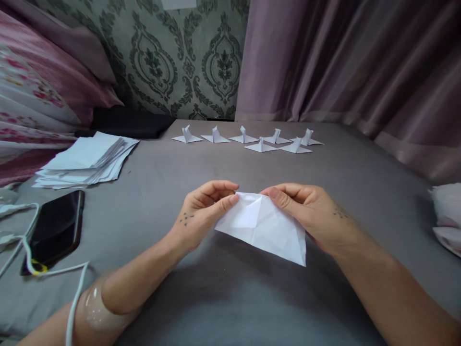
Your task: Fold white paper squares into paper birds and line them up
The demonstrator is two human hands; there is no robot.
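A creased sheet of white paper, partly folded, is held up between my hands above the grey surface. My left hand pinches its upper left corner between thumb and fingers. On the upper right edge, my right hand grips it with the thumb on the near face; the fingers behind are partly hidden. Crease lines run down the middle of the paper, and its lower edge slants down to a point at the right.
Several folded white paper figures stand at the back. At the left lie a stack of white paper, a black phone and a white cable. A dark folded item sits behind the stack. Curtains hang at the right.
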